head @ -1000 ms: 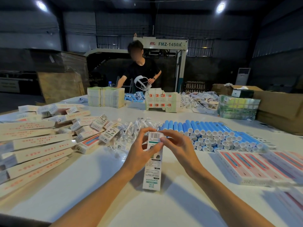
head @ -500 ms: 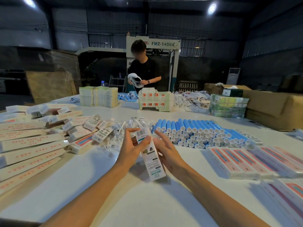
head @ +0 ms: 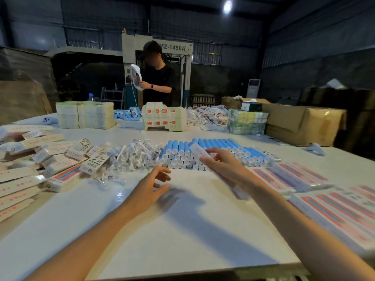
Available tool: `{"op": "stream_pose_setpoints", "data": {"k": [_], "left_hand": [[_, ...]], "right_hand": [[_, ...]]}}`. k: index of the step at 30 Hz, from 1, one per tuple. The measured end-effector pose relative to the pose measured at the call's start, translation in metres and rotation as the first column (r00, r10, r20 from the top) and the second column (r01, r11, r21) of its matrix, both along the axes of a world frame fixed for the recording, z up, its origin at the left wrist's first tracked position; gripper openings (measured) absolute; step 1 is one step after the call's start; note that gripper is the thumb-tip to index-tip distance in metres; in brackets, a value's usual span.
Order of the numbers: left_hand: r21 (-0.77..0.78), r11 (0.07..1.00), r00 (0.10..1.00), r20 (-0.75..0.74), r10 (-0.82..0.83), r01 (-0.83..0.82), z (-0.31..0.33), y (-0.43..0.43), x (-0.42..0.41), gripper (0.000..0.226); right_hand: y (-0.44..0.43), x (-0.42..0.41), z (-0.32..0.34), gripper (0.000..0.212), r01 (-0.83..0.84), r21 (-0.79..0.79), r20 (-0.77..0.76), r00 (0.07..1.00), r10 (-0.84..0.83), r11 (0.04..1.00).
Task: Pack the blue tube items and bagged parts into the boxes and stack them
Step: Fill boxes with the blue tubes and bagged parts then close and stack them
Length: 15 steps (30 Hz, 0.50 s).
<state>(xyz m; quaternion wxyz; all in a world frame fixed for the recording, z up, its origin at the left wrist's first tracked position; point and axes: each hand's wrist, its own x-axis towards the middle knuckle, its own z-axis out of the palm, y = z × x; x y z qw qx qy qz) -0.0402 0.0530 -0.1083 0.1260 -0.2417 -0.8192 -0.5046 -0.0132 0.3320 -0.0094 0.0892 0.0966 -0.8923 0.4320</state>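
Note:
My right hand grips a long white box, blurred with motion, above the front of the stacked blue tubes with white caps. My left hand hovers over the white table with loosely spread fingers and holds nothing. A heap of clear bagged parts lies left of the tubes. Closed boxes are piled at the left. Flat pink-and-blue printed cartons lie in rows at the right.
Across the table a person handles a white object. Stacks of flat cartons, a die-cut carton sheet, more tubes and a wrapped bundle line the far edge. Brown cardboard boxes stand at the far right.
My left hand has let go of the box and dropped toward the table. My right hand has carried the box alone to the right, over the tubes.

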Motion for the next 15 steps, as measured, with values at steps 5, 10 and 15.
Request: {"op": "stream_pose_setpoints", "data": {"k": [5, 10, 15], "left_hand": [[-0.207, 0.978, 0.998, -0.050, -0.041, 0.029, -0.002, -0.002, 0.008, 0.026], [-0.263, 0.965, 0.999, -0.029, -0.022, 0.014, 0.000, -0.004, 0.011, 0.021], [-0.281, 0.960, 0.999, -0.040, -0.014, 0.002, 0.002, -0.007, 0.011, 0.023]], "right_hand": [[0.100, -0.022, 0.025, 0.038, 0.364, 0.248, -0.039, 0.930, -0.367, 0.898], [0.158, -0.035, 0.010, 0.039, 0.499, 0.434, -0.066, 0.848, -0.526, 0.750], [0.173, -0.037, -0.014, 0.041, 0.497, 0.589, -0.056, 0.812, -0.581, 0.638]]}}
